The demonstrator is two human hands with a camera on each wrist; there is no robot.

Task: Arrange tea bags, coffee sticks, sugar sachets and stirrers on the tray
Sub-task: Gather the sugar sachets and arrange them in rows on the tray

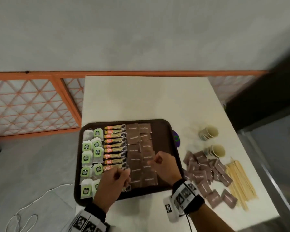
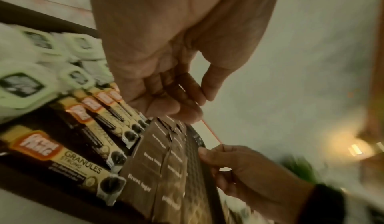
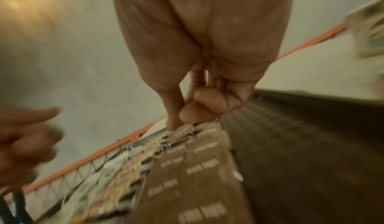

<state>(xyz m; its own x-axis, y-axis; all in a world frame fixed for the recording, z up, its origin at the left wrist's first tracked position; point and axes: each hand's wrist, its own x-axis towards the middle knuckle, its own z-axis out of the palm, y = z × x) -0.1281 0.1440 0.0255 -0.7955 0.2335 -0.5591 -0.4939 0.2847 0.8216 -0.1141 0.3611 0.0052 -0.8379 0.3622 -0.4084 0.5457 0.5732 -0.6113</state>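
The tray (image 1: 167, 126) on the bench (image 1: 141, 97) already carried tea bags (image 1: 90, 153), coffee sticks (image 1: 115, 144) and two columns of sugar sachets (image 1: 141, 148). More loose sachets (image 1: 206, 174) and all the stirrers (image 1: 239, 180) lay on the bench beside it, so the job looked over half done. The left hand (image 1: 112, 183) and right hand (image 1: 164, 164) hovered above the tray, fingers curled, apparently grasping nothing.

On my tray (image 1: 171, 131) I count about eleven tea bags (image 1: 87, 157), nine or ten coffee sticks (image 1: 115, 140) and two columns of sugar sachets (image 1: 146, 154). Right of the tray: two cups (image 1: 215, 150), one loose sachet heap (image 1: 206, 174), one stirrer bundle (image 1: 239, 180).
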